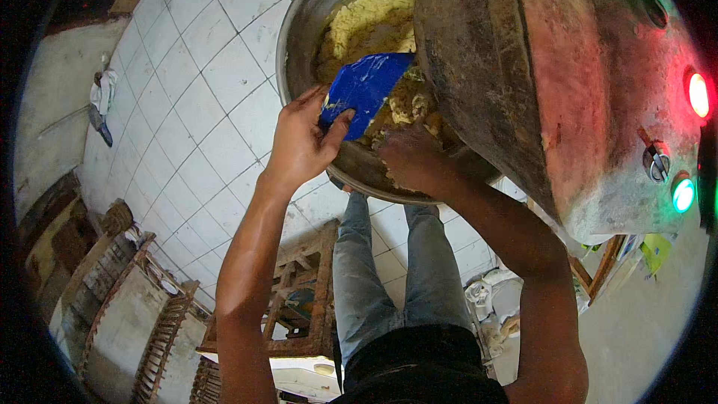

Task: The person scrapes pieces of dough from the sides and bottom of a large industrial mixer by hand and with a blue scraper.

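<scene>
A wide metal mixing bowl (290,49) holds crumbly yellow dough (366,19) with a browner, wetter patch in the middle. My left hand (303,135) is closed on a blue plastic dough scraper (363,90), thumb on its near face. The scraper is tilted over the bowl's left side and has pale smears on it. Down inside the near part of the bowl, my right hand (411,155) is curled into the dough, with lumps of it around the fingers. The fingertips are partly hidden by the dough.
A large worn machine housing (508,82) overhangs the bowl's right side. It carries a lit red lamp (698,95), a lit green lamp (683,194) and a rotary switch (657,164). A wooden crate-like frame (299,299) stands left of my legs on white floor tiles (187,120).
</scene>
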Action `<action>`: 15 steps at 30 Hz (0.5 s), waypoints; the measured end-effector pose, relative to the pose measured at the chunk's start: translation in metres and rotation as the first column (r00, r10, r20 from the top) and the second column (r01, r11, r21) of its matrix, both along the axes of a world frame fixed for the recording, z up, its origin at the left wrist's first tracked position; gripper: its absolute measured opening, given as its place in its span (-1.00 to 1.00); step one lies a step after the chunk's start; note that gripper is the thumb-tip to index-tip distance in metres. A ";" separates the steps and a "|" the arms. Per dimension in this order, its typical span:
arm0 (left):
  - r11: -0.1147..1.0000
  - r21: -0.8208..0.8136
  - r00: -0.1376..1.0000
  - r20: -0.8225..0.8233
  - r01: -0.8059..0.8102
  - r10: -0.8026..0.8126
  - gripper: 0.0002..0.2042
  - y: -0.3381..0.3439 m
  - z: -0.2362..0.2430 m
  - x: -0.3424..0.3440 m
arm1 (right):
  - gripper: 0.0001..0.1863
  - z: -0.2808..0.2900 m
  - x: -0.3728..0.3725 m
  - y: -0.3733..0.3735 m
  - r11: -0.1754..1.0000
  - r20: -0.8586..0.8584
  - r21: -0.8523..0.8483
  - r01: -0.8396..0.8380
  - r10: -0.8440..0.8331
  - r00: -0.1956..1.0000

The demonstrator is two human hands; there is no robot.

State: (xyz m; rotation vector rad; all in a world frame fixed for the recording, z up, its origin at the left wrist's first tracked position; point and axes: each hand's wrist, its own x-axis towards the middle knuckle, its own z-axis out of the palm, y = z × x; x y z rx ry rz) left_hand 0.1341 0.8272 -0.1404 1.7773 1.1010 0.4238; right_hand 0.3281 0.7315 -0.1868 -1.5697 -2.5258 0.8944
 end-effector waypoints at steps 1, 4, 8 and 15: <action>0.996 -0.085 0.999 0.048 0.000 0.004 -0.77 -0.001 0.002 -0.002 | -0.85 -0.006 0.004 0.002 0.990 0.022 -0.131 -0.053 0.056 0.998; 0.990 -0.072 0.992 0.056 0.121 -0.117 -0.76 0.001 -0.005 -0.011 | -0.85 -0.031 -0.002 0.002 0.998 -0.113 0.003 -0.065 0.064 0.991; 0.997 -0.030 0.997 -0.026 0.076 -0.077 -0.74 -0.006 -0.007 -0.006 | -0.85 -0.025 -0.013 0.007 0.990 -0.082 -0.093 -0.105 0.097 0.992; 0.964 0.241 0.989 -0.124 0.112 -0.083 -0.78 -0.005 -0.030 -0.003 | -0.87 0.011 -0.017 0.005 0.992 -0.131 -0.014 -0.124 0.121 0.984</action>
